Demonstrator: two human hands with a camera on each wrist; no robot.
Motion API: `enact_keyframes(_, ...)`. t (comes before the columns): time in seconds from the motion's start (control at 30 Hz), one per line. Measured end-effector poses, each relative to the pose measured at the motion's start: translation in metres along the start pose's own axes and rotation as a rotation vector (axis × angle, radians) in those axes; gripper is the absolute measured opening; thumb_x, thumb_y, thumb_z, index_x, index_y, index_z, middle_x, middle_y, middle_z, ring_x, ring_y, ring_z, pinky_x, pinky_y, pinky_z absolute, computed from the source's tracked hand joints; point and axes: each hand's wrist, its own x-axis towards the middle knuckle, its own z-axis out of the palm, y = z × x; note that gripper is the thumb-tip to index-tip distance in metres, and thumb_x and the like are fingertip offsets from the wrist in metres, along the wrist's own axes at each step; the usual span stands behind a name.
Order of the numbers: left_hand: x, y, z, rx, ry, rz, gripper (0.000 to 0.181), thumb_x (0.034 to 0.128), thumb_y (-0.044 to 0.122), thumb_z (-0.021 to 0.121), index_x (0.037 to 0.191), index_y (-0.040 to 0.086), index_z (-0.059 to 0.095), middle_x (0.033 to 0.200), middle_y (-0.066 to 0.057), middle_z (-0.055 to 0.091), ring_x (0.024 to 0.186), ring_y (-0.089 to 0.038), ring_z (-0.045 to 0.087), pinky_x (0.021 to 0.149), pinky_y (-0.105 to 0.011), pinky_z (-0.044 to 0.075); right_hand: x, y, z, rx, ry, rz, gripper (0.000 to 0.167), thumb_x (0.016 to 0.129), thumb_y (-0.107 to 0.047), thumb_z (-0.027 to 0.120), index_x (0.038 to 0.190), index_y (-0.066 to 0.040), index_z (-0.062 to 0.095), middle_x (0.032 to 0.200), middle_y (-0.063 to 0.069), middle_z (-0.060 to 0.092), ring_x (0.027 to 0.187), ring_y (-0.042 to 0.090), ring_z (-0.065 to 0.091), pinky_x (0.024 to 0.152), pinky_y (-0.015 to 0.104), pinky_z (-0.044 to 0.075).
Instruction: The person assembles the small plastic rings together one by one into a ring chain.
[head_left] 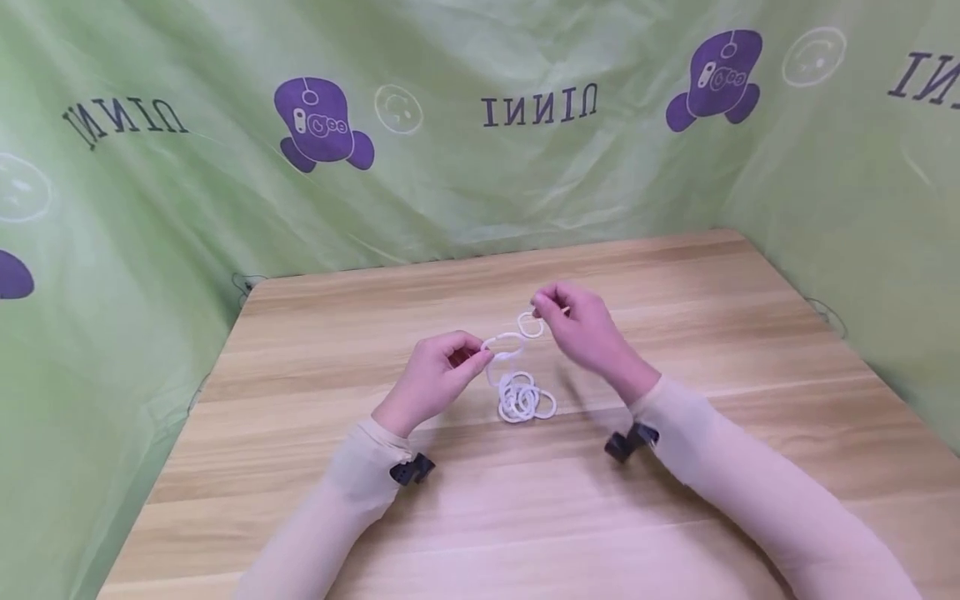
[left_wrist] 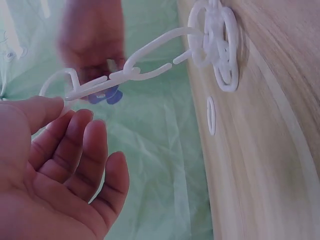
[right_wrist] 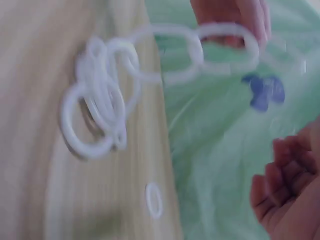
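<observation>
A chain of white plastic links [head_left: 504,343] rises from a small heap of joined links [head_left: 521,398] on the table. My left hand [head_left: 435,375] pinches a link near the chain's raised end between thumb and index finger, its other fingers loosely bent. Beyond the heap a single loose white link [right_wrist: 154,200] lies on the wood. My right hand [head_left: 585,329] is raised above and right of the chain, thumb and index finger close together. Its fingers are curled in the right wrist view. Blur and cropping hide whether anything is between its fingertips.
The wood-grain table [head_left: 300,450] reaches back to a green printed curtain [head_left: 450,183], which also hangs along both sides. Dark wrist cameras sit on both sleeves, the left camera [head_left: 412,469] low over the table.
</observation>
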Motion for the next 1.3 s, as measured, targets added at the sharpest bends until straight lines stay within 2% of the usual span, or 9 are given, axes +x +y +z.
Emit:
enact_keyframes(0.1,0.000,0.000,-0.003,-0.004,0.003,-0.003,0.007,0.0923,0.015,0.070,0.091,0.009,0.072,0.075,0.004,0.064,0.064,-0.012,0.056,0.056,-0.026,0.047,0.026,0.018,-0.002,-0.114,-0.051,0.136,0.023,0.100,-0.026,0.054,0.104,-0.006,0.065,0.095,0.009,0.066,0.082,0.022,0.060,0.074,0.037,0.050)
enact_keyframes(0.27,0.000,0.002,-0.004,-0.010,-0.030,0.001,0.008,0.0929,0.016,0.070,0.092,0.009,0.072,0.076,0.004,0.064,0.065,-0.012,0.056,0.057,-0.027,0.048,0.049,0.046,0.002,-0.368,-0.238,0.308,0.026,0.095,-0.028,0.059,0.101,-0.004,0.065,0.090,0.010,0.065,0.071,0.022,0.059,0.067,0.036,0.049)
enact_keyframes(0.47,0.001,0.001,-0.002,-0.004,-0.044,-0.004,0.007,0.0925,0.016,0.070,0.091,0.009,0.072,0.075,0.005,0.064,0.065,-0.011,0.056,0.057,-0.026,0.048,0.061,0.061,0.013,-0.533,-0.306,0.316,0.019,0.085,-0.027,0.068,0.089,-0.008,0.067,0.085,0.006,0.066,0.077,0.025,0.059,0.071,0.039,0.048)
enact_keyframes(0.57,0.002,0.000,-0.001,-0.011,-0.067,-0.007,0.008,0.0925,0.016,0.070,0.091,0.009,0.072,0.075,0.005,0.064,0.065,-0.011,0.056,0.057,-0.026,0.048,0.062,0.063,0.017,-0.528,-0.350,0.244,0.011,0.083,-0.013,0.063,0.091,-0.009,0.070,0.089,0.005,0.068,0.084,0.025,0.060,0.080,0.040,0.048)
enact_keyframes(0.73,0.001,-0.002,-0.002,-0.023,-0.094,-0.036,0.009,0.0929,0.018,0.070,0.092,0.009,0.072,0.074,0.005,0.063,0.064,-0.012,0.055,0.056,-0.026,0.047,0.057,0.065,0.018,-0.487,-0.418,0.119,0.021,0.084,-0.002,0.059,0.100,-0.007,0.072,0.096,0.007,0.071,0.092,0.026,0.063,0.088,0.042,0.048)
enact_keyframes(0.9,0.001,-0.005,-0.004,-0.015,-0.101,-0.045,0.010,0.0930,0.019,0.070,0.092,0.010,0.072,0.074,0.005,0.063,0.065,-0.012,0.055,0.057,-0.026,0.047,0.051,0.067,0.012,-0.546,-0.381,0.125,0.012,0.088,-0.013,0.068,0.098,-0.006,0.068,0.091,0.008,0.067,0.092,0.028,0.061,0.089,0.044,0.046)
enact_keyframes(1.07,0.000,-0.005,-0.003,-0.011,-0.114,-0.049,0.009,0.0932,0.018,0.069,0.093,0.009,0.072,0.075,0.005,0.063,0.066,-0.012,0.055,0.058,-0.027,0.048,0.044,0.068,0.010,-0.591,-0.393,0.139,0.007,0.091,-0.015,0.064,0.089,-0.008,0.064,0.082,0.005,0.063,0.085,0.027,0.058,0.082,0.042,0.046)
enact_keyframes(1.17,0.000,-0.004,-0.002,-0.015,-0.119,-0.055,0.009,0.0931,0.018,0.070,0.093,0.009,0.072,0.075,0.004,0.063,0.066,-0.013,0.055,0.058,-0.027,0.048,0.039,0.064,0.008,-0.536,-0.370,0.153,0.007,0.094,-0.014,0.060,0.091,-0.008,0.061,0.083,0.005,0.061,0.083,0.026,0.057,0.079,0.040,0.047)
enact_keyframes(1.3,0.001,-0.004,0.001,-0.017,-0.122,-0.046,0.010,0.0931,0.018,0.069,0.093,0.008,0.072,0.075,0.004,0.063,0.066,-0.013,0.055,0.058,-0.027,0.048,0.032,0.048,0.000,-0.345,-0.282,0.144,0.005,0.096,-0.013,0.060,0.097,-0.007,0.060,0.086,0.007,0.060,0.082,0.024,0.056,0.074,0.037,0.047)
